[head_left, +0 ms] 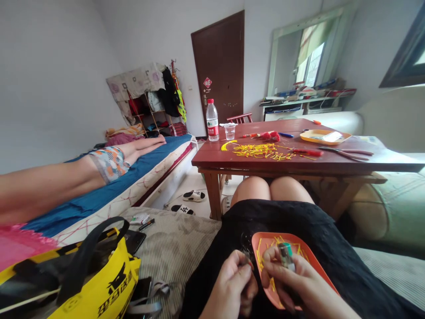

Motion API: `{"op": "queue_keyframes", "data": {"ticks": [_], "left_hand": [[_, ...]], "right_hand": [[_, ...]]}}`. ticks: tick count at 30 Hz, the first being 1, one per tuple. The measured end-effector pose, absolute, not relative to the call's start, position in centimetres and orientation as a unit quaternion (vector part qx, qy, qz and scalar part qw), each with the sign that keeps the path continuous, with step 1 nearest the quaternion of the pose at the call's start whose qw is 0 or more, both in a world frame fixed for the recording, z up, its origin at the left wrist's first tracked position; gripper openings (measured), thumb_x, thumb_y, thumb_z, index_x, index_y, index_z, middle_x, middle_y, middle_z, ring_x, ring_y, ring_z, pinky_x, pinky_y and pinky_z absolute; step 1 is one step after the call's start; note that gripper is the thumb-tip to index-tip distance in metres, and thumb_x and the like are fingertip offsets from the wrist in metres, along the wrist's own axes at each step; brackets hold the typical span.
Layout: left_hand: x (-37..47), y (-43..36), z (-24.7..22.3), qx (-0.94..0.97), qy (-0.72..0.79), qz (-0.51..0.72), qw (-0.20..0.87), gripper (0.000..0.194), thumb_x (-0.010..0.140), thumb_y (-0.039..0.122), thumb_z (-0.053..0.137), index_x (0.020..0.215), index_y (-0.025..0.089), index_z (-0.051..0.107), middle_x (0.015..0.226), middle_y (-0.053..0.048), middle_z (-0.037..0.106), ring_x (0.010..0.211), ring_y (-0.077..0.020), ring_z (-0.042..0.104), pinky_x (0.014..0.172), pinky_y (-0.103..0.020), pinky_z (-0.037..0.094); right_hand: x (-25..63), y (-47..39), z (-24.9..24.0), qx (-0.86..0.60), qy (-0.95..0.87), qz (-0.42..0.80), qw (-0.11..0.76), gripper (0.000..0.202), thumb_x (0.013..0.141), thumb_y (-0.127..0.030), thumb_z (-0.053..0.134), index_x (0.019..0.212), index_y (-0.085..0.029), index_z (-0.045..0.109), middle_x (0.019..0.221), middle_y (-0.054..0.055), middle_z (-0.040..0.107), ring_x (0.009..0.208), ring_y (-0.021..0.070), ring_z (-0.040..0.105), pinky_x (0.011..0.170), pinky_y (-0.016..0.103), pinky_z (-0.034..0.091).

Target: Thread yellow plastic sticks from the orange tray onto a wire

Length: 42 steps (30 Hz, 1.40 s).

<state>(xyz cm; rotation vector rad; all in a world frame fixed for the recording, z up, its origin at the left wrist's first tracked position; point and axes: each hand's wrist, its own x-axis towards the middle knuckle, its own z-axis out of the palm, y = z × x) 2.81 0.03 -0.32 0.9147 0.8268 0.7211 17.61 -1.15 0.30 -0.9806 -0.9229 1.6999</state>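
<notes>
1. The right hand [295,277] is pinching a lighter [285,256] between thumb and fingers, holding it upright over the orange tray [314,266] that is lying on the person's black-clad lap.
2. The left hand [232,283], at 9 o'clock from the right and almost touching it, is pressing its fingertips together on something small and dark; what it is cannot be told.
3. Thin yellow strips [265,254] are lying in the orange tray, too many and too tangled to count.
4. One yellow bag [106,283] with black handles is sitting at 9 o'clock from the hands, showing black Chinese characters that cannot be fully read from here.
5. One water bottle [212,120] with a red-and-white label is standing on the wooden table [265,166] at 12 o'clock; its print is too small to read.
6. One clear plastic cup [229,131] is standing just beside the bottle, at its 3 o'clock.
7. A spread of yellow strips [262,150] is lying mid-table, with a red-handled tool [307,152] at 3 o'clock of it and one yellow tray [324,137] further right.
8. The brown door [219,71] is bearing one red diamond sign with a white character.
9. Two black-and-white slippers [194,196] are lying on the floor by the table leg.
10. Another person [83,173] is lying on the blue bed at 10 o'clock.
</notes>
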Motion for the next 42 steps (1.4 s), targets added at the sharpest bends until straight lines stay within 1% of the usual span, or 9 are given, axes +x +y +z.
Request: {"op": "queue_keyframes", "data": {"ticks": [4,8,18,26,29,31,36,39,42], "left_hand": [[2.9,0.0,-0.7,0.408,0.376,0.334,0.762,0.035,0.070,0.047,0.058,0.073,0.020,0.036,0.047,0.010,0.040,0.032,-0.0003,0.016,0.032,-0.016,0.009],[2.8,0.0,-0.7,0.384,0.369,0.333,0.778,0.027,0.071,0.039,0.057,0.072,0.020,0.038,0.047,0.009,0.041,0.032,-0.0005,0.016,0.034,-0.017,0.007],[3.0,-0.3,-0.5,0.425,0.403,0.363,0.725,0.030,0.071,0.041,0.057,0.070,0.020,0.036,0.044,0.010,0.037,0.034,-0.0012,0.018,0.035,-0.017,0.010],[3.1,-0.4,-0.3,0.437,0.411,0.346,0.722,0.029,0.071,0.041,0.056,0.070,0.020,0.038,0.044,0.009,0.039,0.035,-0.0024,0.020,0.037,-0.018,0.012],[3.1,-0.6,0.2,0.467,0.418,0.345,0.699,0.032,0.071,0.044,0.058,0.068,0.019,0.037,0.045,0.008,0.041,0.038,-0.0039,0.028,0.039,-0.019,0.016],[3.2,-0.6,0.5,0.490,0.432,0.351,0.671,0.033,0.072,0.044,0.058,0.068,0.019,0.037,0.048,0.007,0.043,0.041,-0.0051,0.033,0.042,-0.019,0.021],[3.3,-0.3,0.4,0.501,0.449,0.355,0.649,0.034,0.073,0.042,0.057,0.090,0.014,0.050,0.053,0.002,0.053,0.046,-0.0074,0.036,0.047,-0.021,0.024],[3.3,0.0,0.0,0.439,0.425,0.375,0.697,0.038,0.068,0.035,0.061,0.096,0.011,0.054,0.058,-0.001,0.057,0.048,-0.0078,0.036,0.049,-0.021,0.026],[3.2,0.0,-0.2,0.403,0.414,0.391,0.716,0.026,0.066,0.030,0.060,0.084,0.010,0.057,0.056,-0.003,0.058,0.048,-0.0081,0.039,0.051,-0.021,0.026]], "right_hand": [[17.1,-1.7,-0.7,-0.423,-0.382,0.668,0.478,0.039,0.069,-0.051,0.063,0.074,-0.015,0.048,0.044,-0.006,0.049,0.034,0.0026,0.037,0.040,0.016,0.024],[17.0,-1.9,-1.3,-0.429,-0.382,0.660,0.485,0.035,0.073,-0.049,0.059,0.076,-0.016,0.047,0.034,-0.008,0.042,0.033,0.0037,0.033,0.041,0.017,0.023],[16.6,-1.9,-0.8,-0.429,-0.347,0.656,0.515,0.040,0.065,-0.050,0.067,0.072,-0.014,0.050,0.043,-0.008,0.043,0.035,0.0024,0.034,0.040,0.016,0.025],[16.9,-1.3,-1.2,-0.454,-0.382,0.650,0.476,0.052,0.061,-0.057,0.065,0.084,-0.013,0.053,0.047,-0.006,0.044,0.039,0.0053,0.036,0.040,0.018,0.028],[17.0,-1.3,-1.2,-0.482,-0.451,0.592,0.463,0.046,0.067,-0.060,0.057,0.071,-0.014,0.054,0.049,-0.003,0.044,0.041,0.0075,0.037,0.041,0.020,0.030],[17.1,-1.6,-1.0,-0.511,-0.527,0.502,0.458,0.037,0.073,-0.053,0.053,0.065,-0.017,0.055,0.052,-0.001,0.048,0.046,0.0103,0.042,0.044,0.021,0.034],[17.0,-2.6,-0.2,-0.527,-0.642,0.292,0.475,0.013,0.076,-0.033,0.052,0.072,-0.024,0.060,0.064,0.000,0.064,0.057,0.0155,0.057,0.056,0.024,0.039],[17.0,-2.5,-0.2,-0.536,-0.632,0.301,0.472,0.017,0.077,-0.035,0.051,0.067,-0.024,0.058,0.059,-0.001,0.061,0.052,0.0141,0.054,0.054,0.023,0.038],[17.4,-1.9,-0.5,-0.537,-0.597,0.386,0.454,0.028,0.079,-0.043,0.050,0.063,-0.021,0.055,0.055,0.000,0.056,0.052,0.0140,0.049,0.053,0.023,0.038]]}}
